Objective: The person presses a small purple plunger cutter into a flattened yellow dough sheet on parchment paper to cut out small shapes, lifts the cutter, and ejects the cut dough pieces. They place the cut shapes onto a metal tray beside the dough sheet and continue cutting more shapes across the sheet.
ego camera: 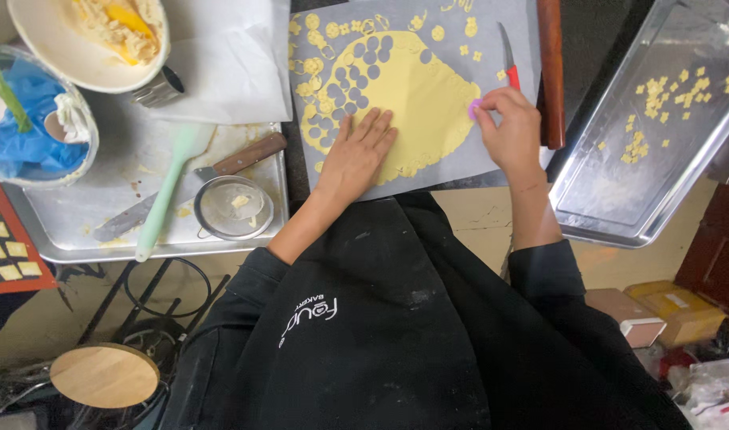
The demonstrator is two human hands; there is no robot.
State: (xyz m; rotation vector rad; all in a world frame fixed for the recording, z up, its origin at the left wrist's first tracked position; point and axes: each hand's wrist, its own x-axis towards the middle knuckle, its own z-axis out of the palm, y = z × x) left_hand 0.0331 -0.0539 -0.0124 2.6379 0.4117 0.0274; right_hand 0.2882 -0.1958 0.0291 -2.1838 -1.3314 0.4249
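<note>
Far left, a spatula (167, 193) lies on a tray (78, 231). Left hand (359, 151) lies flat, fingers spread, pinning the dough (416, 95) so it can't slide. Right hand (504, 119) pinches a small purple cutter (475, 108) at the dough's edge. Rolling pin (551, 72) parked beside; cut pieces wait on the right tray (611, 215).

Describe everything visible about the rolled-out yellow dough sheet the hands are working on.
The dough sheet is pale yellow, thin and flat, roughly oval, lying on a grey liner. Its upper left part is riddled with small round punched holes, and cut discs and scraps lie along that edge. The right part is unbroken. The left hand presses flat on its lower edge, fingers spread; the right hand holds a small purple cutter at its right edge. A red-handled knife lies just beyond.
</note>
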